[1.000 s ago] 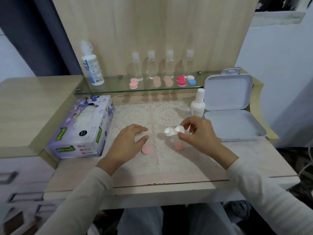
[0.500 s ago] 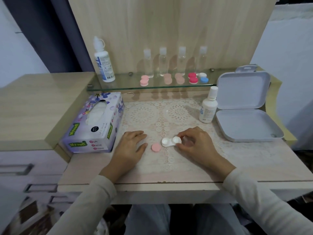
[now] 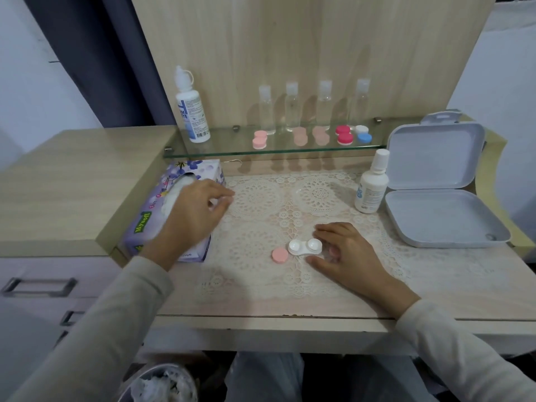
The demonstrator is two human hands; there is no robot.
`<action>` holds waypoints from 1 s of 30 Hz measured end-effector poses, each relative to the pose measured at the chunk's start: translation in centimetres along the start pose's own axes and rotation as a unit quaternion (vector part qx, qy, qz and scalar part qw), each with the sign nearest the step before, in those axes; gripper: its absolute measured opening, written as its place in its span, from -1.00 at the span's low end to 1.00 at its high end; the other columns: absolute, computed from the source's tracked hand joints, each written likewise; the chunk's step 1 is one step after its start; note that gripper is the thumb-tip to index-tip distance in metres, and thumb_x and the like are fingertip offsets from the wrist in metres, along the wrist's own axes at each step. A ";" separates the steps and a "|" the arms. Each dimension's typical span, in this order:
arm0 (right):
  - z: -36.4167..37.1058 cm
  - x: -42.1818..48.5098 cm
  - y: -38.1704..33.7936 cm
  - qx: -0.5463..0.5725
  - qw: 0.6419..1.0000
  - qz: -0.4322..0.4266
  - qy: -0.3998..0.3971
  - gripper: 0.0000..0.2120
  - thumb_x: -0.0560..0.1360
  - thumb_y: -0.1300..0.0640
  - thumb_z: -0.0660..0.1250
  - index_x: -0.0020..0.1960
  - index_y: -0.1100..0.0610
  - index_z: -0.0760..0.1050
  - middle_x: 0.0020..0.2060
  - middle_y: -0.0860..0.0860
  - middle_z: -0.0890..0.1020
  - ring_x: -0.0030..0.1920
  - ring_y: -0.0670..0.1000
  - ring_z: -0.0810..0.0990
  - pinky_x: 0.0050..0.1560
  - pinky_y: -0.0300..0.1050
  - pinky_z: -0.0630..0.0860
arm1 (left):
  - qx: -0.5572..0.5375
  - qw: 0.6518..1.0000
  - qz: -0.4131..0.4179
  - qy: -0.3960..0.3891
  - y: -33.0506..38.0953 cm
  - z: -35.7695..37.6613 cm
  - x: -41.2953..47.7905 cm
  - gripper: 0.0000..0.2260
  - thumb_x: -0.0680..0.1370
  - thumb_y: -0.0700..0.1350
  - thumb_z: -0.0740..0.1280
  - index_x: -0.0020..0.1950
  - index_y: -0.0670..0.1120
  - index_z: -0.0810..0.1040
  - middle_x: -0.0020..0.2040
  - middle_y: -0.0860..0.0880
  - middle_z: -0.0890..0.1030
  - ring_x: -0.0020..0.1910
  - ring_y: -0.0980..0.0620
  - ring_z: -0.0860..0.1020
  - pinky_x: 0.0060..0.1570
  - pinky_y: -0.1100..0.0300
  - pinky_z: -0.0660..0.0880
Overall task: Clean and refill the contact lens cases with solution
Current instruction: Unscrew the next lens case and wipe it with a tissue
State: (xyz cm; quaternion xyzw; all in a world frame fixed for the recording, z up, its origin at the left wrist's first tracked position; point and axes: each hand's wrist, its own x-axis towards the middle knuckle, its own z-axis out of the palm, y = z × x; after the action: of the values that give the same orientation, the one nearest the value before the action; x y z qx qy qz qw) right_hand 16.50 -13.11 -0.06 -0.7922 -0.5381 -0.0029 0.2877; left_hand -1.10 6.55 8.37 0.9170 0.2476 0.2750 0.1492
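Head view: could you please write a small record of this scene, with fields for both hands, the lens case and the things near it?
left hand: above the tissue box, fingers loosely curled, holding nothing visible
right hand: lies on the lace mat, fingers flanking the case
lens case: white, both wells uncapped
pink cap: flat on the mat, left of the case
solution bottle: upright, capped, beside the open grey box
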 end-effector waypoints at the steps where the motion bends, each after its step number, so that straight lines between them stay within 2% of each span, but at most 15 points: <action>1: 0.0 0.0 0.0 0.002 1.000 -0.001 0.000 -0.54 0.34 -0.08 0.46 0.15 0.14 0.56 0.19 -0.03 0.54 0.24 -0.03 0.40 0.10 -0.27 0.27 | 0.022 1.000 -0.021 0.001 -0.6 -0.8 0.7 -0.81 0.54 -0.16 0.28 0.08 -0.16 0.62 0.06 -0.07 0.60 -0.20 0.09 0.44 -0.15 0.30 0.32; 3: 0.0 -0.1 0.1 0.002 1.000 -0.004 0.000 -0.53 0.34 -0.08 0.47 0.15 0.15 0.56 0.19 -0.02 0.55 0.23 -0.02 0.40 0.11 -0.28 0.26 | 0.071 0.993 -0.090 -0.008 -2.2 -2.0 1.7 -0.81 0.56 -0.14 0.25 0.08 -0.14 0.62 0.02 -0.05 0.58 -0.15 0.09 0.44 -0.13 0.32 0.26; 6: 0.0 -0.1 0.1 -0.002 1.000 -0.005 0.000 -0.53 0.34 -0.09 0.46 0.16 0.14 0.55 0.19 -0.04 0.54 0.24 -0.03 0.40 0.10 -0.28 0.26 | 0.097 0.984 -0.142 -0.038 -4.9 -2.6 2.5 -0.84 0.54 -0.20 0.25 -0.05 -0.15 0.63 -0.10 -0.14 0.58 -0.07 -0.06 0.50 -0.06 0.20 0.34; 9: 0.0 0.0 0.1 -0.002 1.000 -0.006 0.001 -0.53 0.35 -0.09 0.45 0.17 0.13 0.55 0.20 -0.04 0.54 0.24 -0.04 0.39 0.11 -0.29 0.25 | 0.159 0.970 -0.159 -0.093 -6.8 -2.6 3.0 -0.78 0.52 -0.27 0.25 0.11 -0.20 0.60 0.13 -0.17 0.59 0.10 -0.14 0.51 0.12 0.16 0.35; 12: 0.0 0.0 0.1 0.000 1.000 -0.006 0.002 -0.52 0.35 -0.09 0.45 0.17 0.13 0.55 0.20 -0.04 0.53 0.25 -0.05 0.39 0.11 -0.30 0.24 | 0.203 0.957 -0.158 -0.132 -7.4 -2.5 3.3 -0.72 0.50 -0.32 0.24 0.18 -0.18 0.56 0.19 -0.15 0.57 0.15 -0.12 0.49 0.12 0.19 0.35; 15: 0.0 0.0 0.1 -0.002 1.000 -0.008 0.003 -0.52 0.35 -0.09 0.45 0.17 0.14 0.55 0.20 -0.04 0.54 0.24 -0.04 0.39 0.12 -0.30 0.23 | 0.214 0.954 -0.156 -0.141 -7.4 -2.4 3.4 -0.74 0.51 -0.30 0.26 0.18 -0.19 0.56 0.15 -0.16 0.59 0.10 -0.10 0.52 0.06 0.20 0.38; 18: 0.0 0.0 0.1 -0.002 1.000 -0.009 0.004 -0.52 0.35 -0.09 0.45 0.17 0.14 0.55 0.20 -0.04 0.54 0.24 -0.04 0.39 0.12 -0.30 0.23 | 0.208 0.957 -0.153 -0.131 -7.1 -2.4 3.4 -0.80 0.52 -0.27 0.26 0.09 -0.21 0.61 0.03 -0.16 0.64 -0.05 -0.09 0.57 -0.10 0.27 0.36; 23: 0.0 0.0 0.0 -0.001 1.000 -0.011 0.006 -0.53 0.34 -0.09 0.46 0.16 0.14 0.55 0.20 -0.03 0.54 0.24 -0.03 0.40 0.12 -0.30 0.24 | 0.218 0.963 -0.113 -0.110 -7.4 -2.6 3.4 -0.79 0.49 -0.32 0.23 -0.07 -0.21 0.66 -0.08 -0.16 0.66 -0.09 -0.12 0.56 -0.06 0.16 0.40; 27: 0.0 0.0 0.0 0.000 1.000 -0.012 0.009 -0.53 0.34 -0.08 0.46 0.16 0.14 0.55 0.19 -0.02 0.55 0.24 -0.02 0.41 0.12 -0.29 0.24 | 0.232 0.964 -0.088 -0.096 -7.3 -2.4 3.3 -0.80 0.48 -0.30 0.20 -0.18 -0.28 0.63 -0.18 -0.24 0.64 -0.26 -0.14 0.48 -0.21 0.10 0.38; 30: 0.1 0.1 0.0 0.001 1.000 -0.011 0.010 -0.53 0.34 -0.08 0.47 0.16 0.15 0.56 0.18 -0.02 0.56 0.23 -0.03 0.41 0.11 -0.30 0.25 | 0.209 0.973 -0.081 -0.059 -7.4 -2.3 3.3 -0.83 0.46 -0.30 0.24 -0.20 -0.27 0.63 -0.20 -0.25 0.64 -0.24 -0.19 0.51 -0.22 0.14 0.35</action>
State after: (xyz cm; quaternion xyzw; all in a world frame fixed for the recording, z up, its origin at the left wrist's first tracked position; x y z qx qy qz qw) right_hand 16.54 -13.04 -0.10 -0.7857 -0.5440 -0.0139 0.2941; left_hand -2.85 14.79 8.62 0.9192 0.3642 0.1499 -0.0096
